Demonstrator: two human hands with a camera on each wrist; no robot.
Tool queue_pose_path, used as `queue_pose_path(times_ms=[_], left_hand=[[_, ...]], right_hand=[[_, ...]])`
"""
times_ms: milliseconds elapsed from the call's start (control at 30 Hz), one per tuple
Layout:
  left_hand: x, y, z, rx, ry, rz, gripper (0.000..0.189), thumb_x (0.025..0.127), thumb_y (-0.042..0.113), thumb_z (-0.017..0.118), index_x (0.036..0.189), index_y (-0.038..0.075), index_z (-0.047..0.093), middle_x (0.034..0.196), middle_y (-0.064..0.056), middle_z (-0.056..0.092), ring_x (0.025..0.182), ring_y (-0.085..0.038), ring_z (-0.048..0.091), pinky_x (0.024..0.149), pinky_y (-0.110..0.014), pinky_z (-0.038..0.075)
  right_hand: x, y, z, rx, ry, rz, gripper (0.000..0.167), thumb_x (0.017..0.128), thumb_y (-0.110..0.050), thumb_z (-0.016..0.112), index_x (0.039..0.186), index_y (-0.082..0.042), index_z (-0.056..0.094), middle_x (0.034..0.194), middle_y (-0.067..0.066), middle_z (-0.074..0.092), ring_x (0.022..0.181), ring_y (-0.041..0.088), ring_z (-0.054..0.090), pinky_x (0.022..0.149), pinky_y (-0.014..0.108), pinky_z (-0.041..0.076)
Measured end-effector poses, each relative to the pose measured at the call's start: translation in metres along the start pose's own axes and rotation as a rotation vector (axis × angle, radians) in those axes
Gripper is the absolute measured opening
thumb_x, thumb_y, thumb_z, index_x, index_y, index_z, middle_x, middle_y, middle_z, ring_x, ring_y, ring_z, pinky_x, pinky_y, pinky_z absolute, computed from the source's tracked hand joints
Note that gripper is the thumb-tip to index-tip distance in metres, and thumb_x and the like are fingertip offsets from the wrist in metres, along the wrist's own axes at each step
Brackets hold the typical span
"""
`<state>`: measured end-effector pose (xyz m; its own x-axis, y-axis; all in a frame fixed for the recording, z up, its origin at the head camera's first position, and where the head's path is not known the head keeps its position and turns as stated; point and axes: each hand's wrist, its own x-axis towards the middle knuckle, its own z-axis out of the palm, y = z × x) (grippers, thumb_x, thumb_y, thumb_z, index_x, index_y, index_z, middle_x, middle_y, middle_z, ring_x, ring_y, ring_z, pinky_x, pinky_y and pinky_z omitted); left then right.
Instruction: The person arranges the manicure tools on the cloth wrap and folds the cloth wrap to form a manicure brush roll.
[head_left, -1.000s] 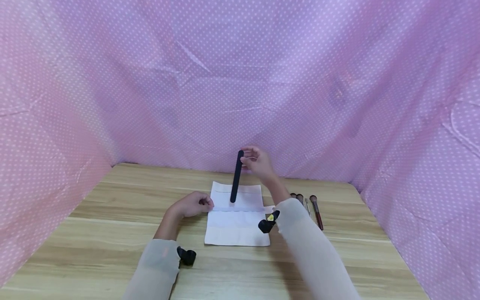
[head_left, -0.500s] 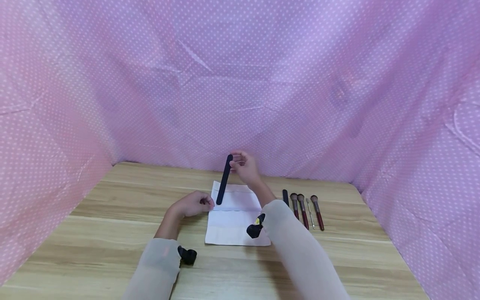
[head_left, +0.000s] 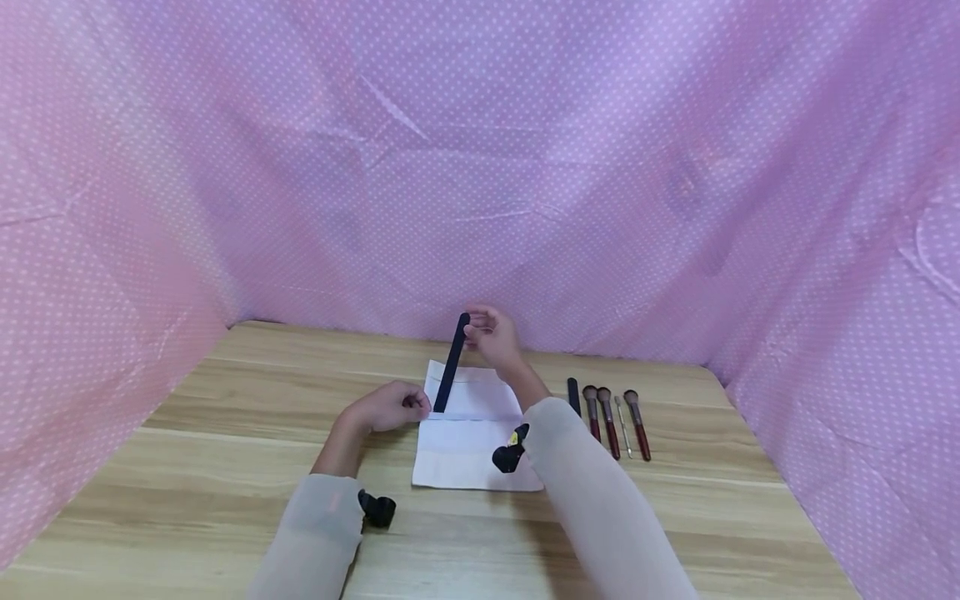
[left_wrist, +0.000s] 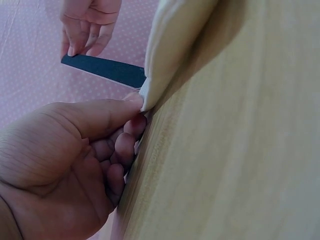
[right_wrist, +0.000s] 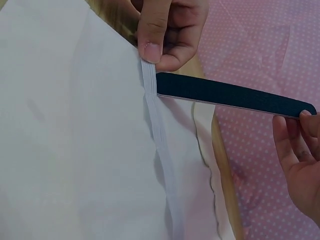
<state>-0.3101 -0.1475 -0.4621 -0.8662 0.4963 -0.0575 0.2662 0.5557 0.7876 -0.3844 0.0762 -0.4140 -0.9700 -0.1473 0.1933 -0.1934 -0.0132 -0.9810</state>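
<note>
Left hand [head_left: 392,406] pinches the white pouch [head_left: 468,457]; right hand [head_left: 492,335] grips the black strip [head_left: 452,365], its tip now slipped behind the elastic [right_wrist: 157,122].

Pink white-dotted cloth [head_left: 480,167] hanging behind, pale wood-grain table [head_left: 247,417]

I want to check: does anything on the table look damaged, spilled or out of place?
Nothing looks spilled or damaged. Only the band on the white cloth looks slightly uneven: its edge ripples, perhaps from stitching. The black file tilts because the right hand holds it.
</note>
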Motion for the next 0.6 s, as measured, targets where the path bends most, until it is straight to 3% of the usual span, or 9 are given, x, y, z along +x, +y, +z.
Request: queue_pose_path(times_ms=[133, 300, 400, 600], left_hand=[[0.0, 0.001, 0.0, 0.011, -0.002, -0.01, 0.013, 0.098, -0.001, 0.06, 0.092, 0.006, 0.069, 0.087, -0.002, 0.064, 0.083, -0.017, 0.054, 0.078, -0.033, 0.045], [-0.001, 0.0, 0.001, 0.016, -0.001, -0.001, 0.012, 0.097, -0.001, 0.061, 0.092, 0.007, 0.069, 0.086, -0.001, 0.064, 0.082, -0.016, 0.054, 0.078, -0.033, 0.044], [-0.001, -0.001, 0.001, 0.018, -0.003, 0.012, 0.013, 0.096, -0.002, 0.06, 0.091, 0.006, 0.069, 0.086, -0.001, 0.063, 0.082, -0.016, 0.054, 0.078, -0.033, 0.044], [0.0, -0.001, 0.0, 0.018, -0.007, 0.035, 0.014, 0.096, -0.003, 0.059, 0.091, 0.006, 0.068, 0.085, 0.0, 0.064, 0.081, -0.015, 0.054, 0.078, -0.033, 0.045]], right_hand=[[-0.001, 0.004, -0.001, 0.001, 0.021, 0.032, 0.04, 0.094, 0.016, 0.06, 0.134, 0.008, 0.058, 0.116, 0.033, 0.059, 0.079, 0.016, 0.067, 0.091, 0.059, 0.053], [-0.004, 0.012, -0.002, -0.015, 0.029, 0.077, 0.041, 0.095, 0.013, 0.062, 0.134, 0.003, 0.059, 0.109, 0.022, 0.063, 0.082, 0.02, 0.069, 0.082, 0.043, 0.06], [-0.004, 0.017, -0.001, 0.008, -0.004, 0.099, 0.048, 0.093, 0.015, 0.063, 0.139, 0.002, 0.056, 0.112, 0.022, 0.061, 0.082, 0.022, 0.069, 0.077, 0.037, 0.061], [-0.005, 0.026, 0.004, -0.025, -0.075, 0.142, 0.068, 0.089, 0.02, 0.06, 0.15, -0.008, 0.048, 0.117, 0.022, 0.06, 0.083, 0.02, 0.068, 0.077, 0.038, 0.061]])
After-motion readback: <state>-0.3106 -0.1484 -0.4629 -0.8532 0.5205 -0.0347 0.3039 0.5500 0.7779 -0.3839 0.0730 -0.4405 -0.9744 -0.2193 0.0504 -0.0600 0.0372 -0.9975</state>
